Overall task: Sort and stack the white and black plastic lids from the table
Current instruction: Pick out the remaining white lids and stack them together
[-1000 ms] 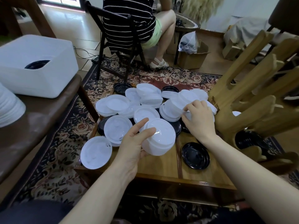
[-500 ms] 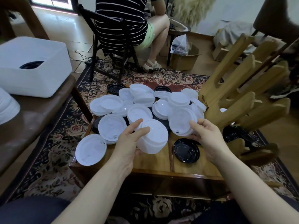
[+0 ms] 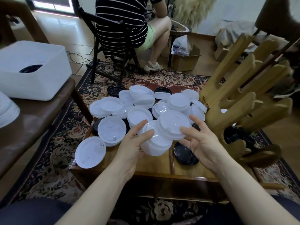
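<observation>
Holding a stack of white lids [image 3: 155,143] above the near half of the low wooden table [image 3: 154,164], the left hand [image 3: 133,146] gripped it from the left, thumb and fingers curled around its rim. The right hand [image 3: 201,143] held a single white lid [image 3: 172,123], or perhaps a few nested together, by its right edge, with one finger raised behind it and the thumb pressed on the near rim. That lid lay tilted across the top right of the stack, overlapping it but not yet seated. The coming move, as I judged it, turned on this offset: the lid sat up and to the right of the stack's centre, so it needed to slide leftward and level out before it would nest.

Just below the right hand a black lid [image 3: 185,154] lay flat on the table. To the left, a loose white lid [image 3: 90,154] hung over the table's edge. Farther back a heap of unsorted white lids [image 3: 142,101] covered the table, with more black lids [image 3: 116,90] at its far edge. A wooden hand-shaped stand [image 3: 240,101] stood on the right. A white bin [image 3: 32,70] sat on a bench to the left, and a seated person in a striped shirt [image 3: 120,23] was beyond.
</observation>
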The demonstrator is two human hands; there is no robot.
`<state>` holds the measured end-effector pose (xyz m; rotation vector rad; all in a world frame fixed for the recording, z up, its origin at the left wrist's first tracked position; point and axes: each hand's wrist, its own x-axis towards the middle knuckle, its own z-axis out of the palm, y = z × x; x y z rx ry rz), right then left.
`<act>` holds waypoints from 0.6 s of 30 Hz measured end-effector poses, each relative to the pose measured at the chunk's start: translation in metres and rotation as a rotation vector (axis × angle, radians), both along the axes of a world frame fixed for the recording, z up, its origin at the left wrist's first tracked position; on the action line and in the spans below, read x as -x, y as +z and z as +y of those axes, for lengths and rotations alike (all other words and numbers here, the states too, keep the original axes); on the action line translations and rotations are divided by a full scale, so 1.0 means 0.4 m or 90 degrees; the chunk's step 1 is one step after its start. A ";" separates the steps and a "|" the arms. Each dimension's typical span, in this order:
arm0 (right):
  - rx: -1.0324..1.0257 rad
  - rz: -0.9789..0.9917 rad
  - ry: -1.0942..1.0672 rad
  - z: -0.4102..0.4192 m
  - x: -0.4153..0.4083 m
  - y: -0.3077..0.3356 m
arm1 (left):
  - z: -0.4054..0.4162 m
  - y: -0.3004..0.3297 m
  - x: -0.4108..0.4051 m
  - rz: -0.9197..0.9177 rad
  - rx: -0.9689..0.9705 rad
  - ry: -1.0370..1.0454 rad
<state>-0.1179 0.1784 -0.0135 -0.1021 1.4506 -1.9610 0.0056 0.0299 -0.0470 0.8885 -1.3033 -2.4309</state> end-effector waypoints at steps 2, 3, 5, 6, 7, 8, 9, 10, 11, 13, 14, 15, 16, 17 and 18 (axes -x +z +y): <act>-0.082 0.105 0.050 -0.003 -0.010 0.002 | 0.003 0.004 -0.002 0.004 0.009 0.001; -0.129 0.154 0.087 -0.004 -0.013 0.004 | 0.004 0.005 -0.003 0.001 0.014 0.000; -0.230 0.248 0.156 -0.003 -0.015 0.005 | 0.005 0.005 -0.006 -0.005 0.012 -0.008; -0.282 0.299 0.175 -0.002 -0.014 0.001 | 0.005 0.005 -0.006 -0.008 0.007 -0.008; -0.330 0.345 0.181 -0.001 -0.014 -0.001 | 0.004 0.005 -0.007 -0.011 0.002 -0.008; -0.361 0.378 0.179 0.000 -0.014 -0.005 | 0.003 0.005 -0.007 -0.011 -0.002 -0.007; -0.369 0.395 0.176 0.001 -0.015 -0.007 | 0.003 0.007 -0.007 -0.009 -0.005 -0.007; -0.358 0.402 0.176 0.003 -0.016 -0.011 | 0.003 0.009 -0.006 -0.007 -0.008 -0.008; -0.334 0.407 0.182 0.004 -0.018 -0.012 | 0.004 0.011 -0.006 -0.006 -0.008 -0.012; -0.278 0.423 0.210 0.007 -0.020 -0.012 | 0.008 0.013 -0.005 -0.006 -0.006 -0.020; -0.259 0.437 0.227 0.007 -0.021 -0.011 | 0.010 0.015 -0.006 -0.006 -0.006 -0.021; -0.249 0.454 0.243 0.007 -0.021 -0.009 | 0.011 0.016 -0.006 -0.005 -0.009 -0.020; -0.252 0.472 0.258 0.007 -0.021 -0.007 | 0.011 0.018 -0.006 -0.003 -0.016 -0.017; -0.259 0.487 0.273 0.006 -0.021 -0.005 | 0.010 0.019 -0.007 0.002 -0.025 -0.014; -0.269 0.498 0.284 0.005 -0.021 -0.004 | 0.010 0.022 -0.008 0.007 -0.033 -0.011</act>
